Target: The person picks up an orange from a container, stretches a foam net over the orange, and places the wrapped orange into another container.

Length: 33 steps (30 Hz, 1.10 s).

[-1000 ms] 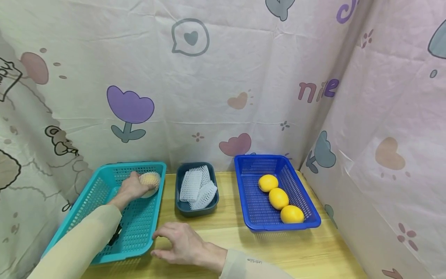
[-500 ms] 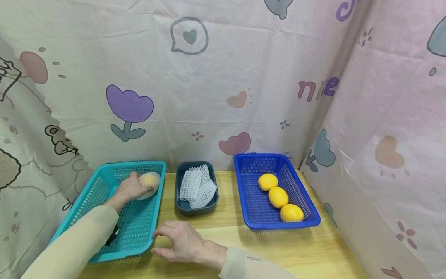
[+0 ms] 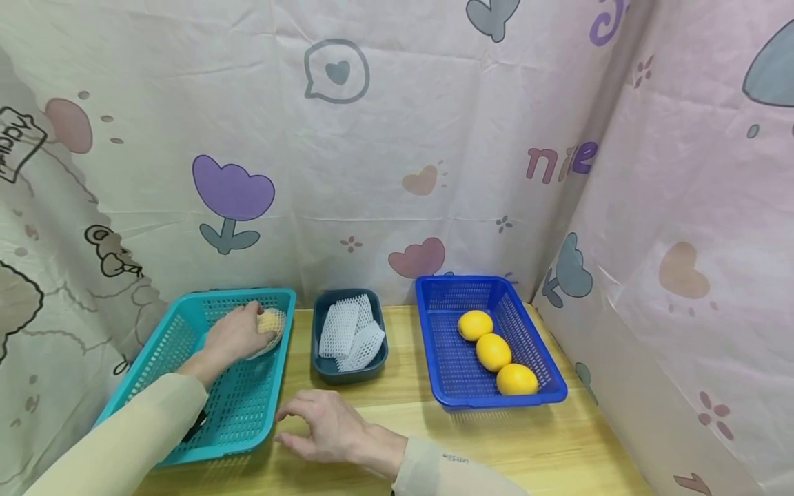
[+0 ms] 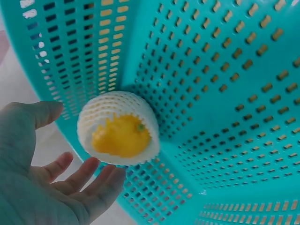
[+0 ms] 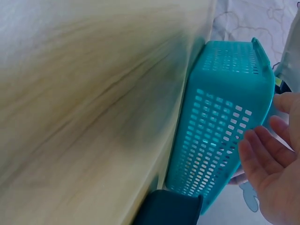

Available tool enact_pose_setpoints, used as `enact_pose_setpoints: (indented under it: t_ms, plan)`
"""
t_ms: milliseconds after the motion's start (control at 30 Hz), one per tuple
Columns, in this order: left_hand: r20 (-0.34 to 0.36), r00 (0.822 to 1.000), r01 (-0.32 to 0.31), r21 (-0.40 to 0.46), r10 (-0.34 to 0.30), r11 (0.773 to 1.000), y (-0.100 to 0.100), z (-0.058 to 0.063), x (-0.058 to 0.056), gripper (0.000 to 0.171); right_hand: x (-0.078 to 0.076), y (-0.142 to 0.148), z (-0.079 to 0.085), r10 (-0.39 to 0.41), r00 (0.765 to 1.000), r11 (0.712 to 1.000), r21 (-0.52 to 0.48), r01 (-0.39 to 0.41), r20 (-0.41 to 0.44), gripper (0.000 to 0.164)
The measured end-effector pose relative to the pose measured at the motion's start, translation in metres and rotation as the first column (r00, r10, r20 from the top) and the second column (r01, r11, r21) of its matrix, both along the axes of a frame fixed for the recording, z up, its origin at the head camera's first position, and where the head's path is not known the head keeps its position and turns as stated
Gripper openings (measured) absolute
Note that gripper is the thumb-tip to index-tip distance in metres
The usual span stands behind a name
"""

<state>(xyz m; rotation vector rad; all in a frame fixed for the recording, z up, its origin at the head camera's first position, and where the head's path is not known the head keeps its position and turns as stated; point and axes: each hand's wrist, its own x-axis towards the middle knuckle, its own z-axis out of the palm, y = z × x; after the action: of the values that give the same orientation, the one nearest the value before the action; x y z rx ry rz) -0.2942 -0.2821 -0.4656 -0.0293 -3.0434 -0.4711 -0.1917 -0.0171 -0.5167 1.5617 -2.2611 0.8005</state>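
Note:
A yellow lemon in a white foam net sleeve lies in the far right corner of the turquoise basket. My left hand reaches into that basket beside it. In the left wrist view the thumb stands apart from the sleeve, and the loosely bent fingertips are right at its lower edge. My right hand is at the basket's near right corner, thumb and fingers spread with nothing between them. In the right wrist view its fingers overlap the basket's rim.
Several white foam net sleeves lie in a small dark teal tray at the middle. Three lemons sit in a blue basket on the right. A printed curtain hangs behind the wooden table.
My left hand has shifted slightly, its fingers coming away from the sleeved lemon, and more yellow shows at the sleeve's opening. My right hand has stayed almost still.

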Motion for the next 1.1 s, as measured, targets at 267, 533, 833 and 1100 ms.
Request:
enact_pose_setpoints:
  t_ms: [267,533,833,1100]
  plan:
    - [-0.019,1.000,0.016,0.027,-0.016,1.000,0.003,0.009,0.018,0.062,-0.003,0.009,0.003,-0.043,0.997,0.999,-0.018,0.042,-0.061,0.022]
    - [-0.003,0.999,0.044,0.048,-0.044,0.998,0.018,0.028,0.043,0.059,-0.008,0.022,0.005,-0.079,0.996,0.996,-0.044,0.077,-0.052,0.023]
    - [-0.036,0.994,0.104,0.034,-0.103,0.994,0.036,0.047,0.076,0.053,-0.014,0.034,0.012,-0.118,0.991,0.991,-0.069,0.114,-0.063,0.023]
    - [-0.027,0.990,0.142,0.041,-0.141,0.989,0.049,0.051,0.097,0.054,-0.020,0.049,0.023,-0.147,0.988,0.988,-0.061,0.144,-0.043,0.023]
